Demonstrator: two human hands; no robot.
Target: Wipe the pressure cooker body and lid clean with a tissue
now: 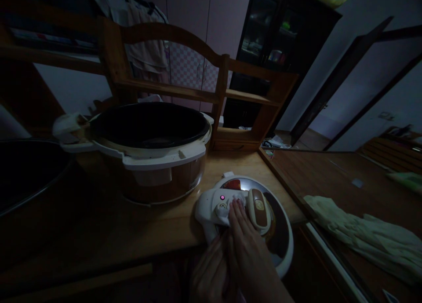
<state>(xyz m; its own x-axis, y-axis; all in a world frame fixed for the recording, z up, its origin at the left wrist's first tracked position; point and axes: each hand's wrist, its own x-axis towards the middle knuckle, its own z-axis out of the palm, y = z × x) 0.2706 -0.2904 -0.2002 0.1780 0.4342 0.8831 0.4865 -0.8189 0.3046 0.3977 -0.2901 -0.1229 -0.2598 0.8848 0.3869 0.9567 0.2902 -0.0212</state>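
An electric pressure cooker lid [286, 232], white-rimmed with a brown handle [259, 208], lies on the wooden desktop. My right hand [250, 246] rests over it, fingers together and fingertips pressing a crumpled white cloth [238, 201] between the handle and the steam valve [222, 209]. Just left of it, my left hand [211, 268] is at the lid's near edge with its fingers bent against it; its underside is dark and hidden. Behind the lid stands the open cooker body [165, 175], with a black interior.
A large dark pot [29, 184] stands at the left. The wooden desk shelf [224, 87] rises behind the cooker. To the right, a pale crumpled cloth [362, 232] lies on a lower brown surface [323, 171]. The room is dim.
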